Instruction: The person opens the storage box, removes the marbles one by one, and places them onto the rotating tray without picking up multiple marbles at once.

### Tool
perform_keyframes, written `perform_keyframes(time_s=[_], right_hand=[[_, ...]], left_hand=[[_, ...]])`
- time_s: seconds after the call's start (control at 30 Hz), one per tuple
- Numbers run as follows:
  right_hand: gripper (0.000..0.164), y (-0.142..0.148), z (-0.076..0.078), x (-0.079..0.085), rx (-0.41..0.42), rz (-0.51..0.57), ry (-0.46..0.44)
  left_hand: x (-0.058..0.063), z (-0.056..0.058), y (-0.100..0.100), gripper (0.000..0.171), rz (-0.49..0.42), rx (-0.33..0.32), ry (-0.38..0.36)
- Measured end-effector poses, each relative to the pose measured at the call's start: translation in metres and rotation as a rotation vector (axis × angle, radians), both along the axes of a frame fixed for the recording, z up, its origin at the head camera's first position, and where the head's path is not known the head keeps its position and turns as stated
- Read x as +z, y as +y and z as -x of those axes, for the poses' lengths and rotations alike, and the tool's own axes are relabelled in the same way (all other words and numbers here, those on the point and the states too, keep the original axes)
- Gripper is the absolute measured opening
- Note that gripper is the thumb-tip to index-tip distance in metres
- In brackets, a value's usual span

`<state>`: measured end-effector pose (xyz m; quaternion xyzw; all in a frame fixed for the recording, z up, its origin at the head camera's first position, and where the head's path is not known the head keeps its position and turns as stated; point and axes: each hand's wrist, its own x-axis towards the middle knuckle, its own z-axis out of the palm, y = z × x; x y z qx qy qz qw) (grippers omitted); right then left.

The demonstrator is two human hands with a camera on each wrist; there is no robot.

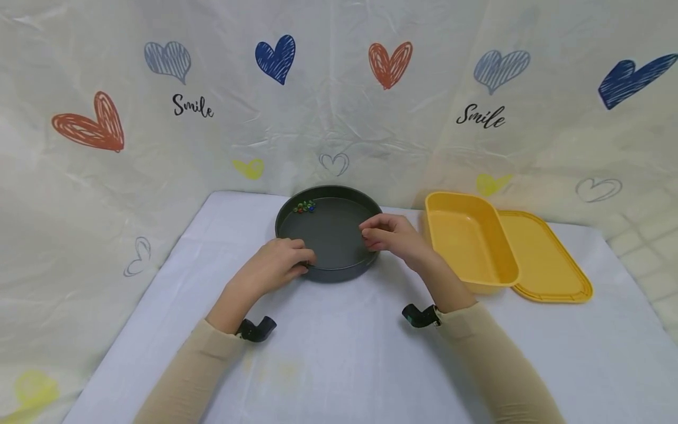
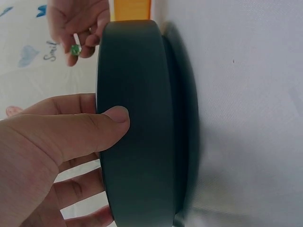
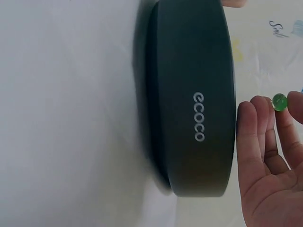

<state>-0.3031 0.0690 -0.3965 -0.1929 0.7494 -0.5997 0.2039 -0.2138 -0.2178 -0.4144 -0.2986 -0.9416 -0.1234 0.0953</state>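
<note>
A round dark tray point(image 1: 335, 235) with a raised wall stands at the far middle of the table, and several small coloured marbles point(image 1: 305, 206) cluster inside at its back left. My left hand point(image 1: 278, 263) holds the front-left wall; in the left wrist view the thumb point(image 2: 118, 116) presses the outside and the other fingers go over the rim. Above the tray's right side, my right hand point(image 1: 394, 237) pinches a green marble point(image 3: 280, 101) between thumb and fingers. The head view mostly hides this marble behind the fingers.
To the right of the tray is a yellow rectangular container point(image 1: 466, 235), open at the top. A flat yellow lid point(image 1: 545, 256) lies beside it. The white tablecloth point(image 1: 339, 359) covers the table up to a backdrop point(image 1: 328, 106) printed with hearts.
</note>
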Motion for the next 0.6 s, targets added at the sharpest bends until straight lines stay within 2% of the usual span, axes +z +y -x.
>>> perform_keyframes(time_s=[0.3, 0.6], right_hand=[[0.033, -0.014, 0.001, -0.005, -0.001, -0.019, -0.013], [0.031, -0.026, 0.003, -0.003, 0.061, -0.099, 0.057]], left_hand=[[0.001, 0.000, 0.000, 0.017, 0.008, -0.006, 0.007], [0.002, -0.001, 0.000, 0.018, 0.003, -0.010, 0.011]])
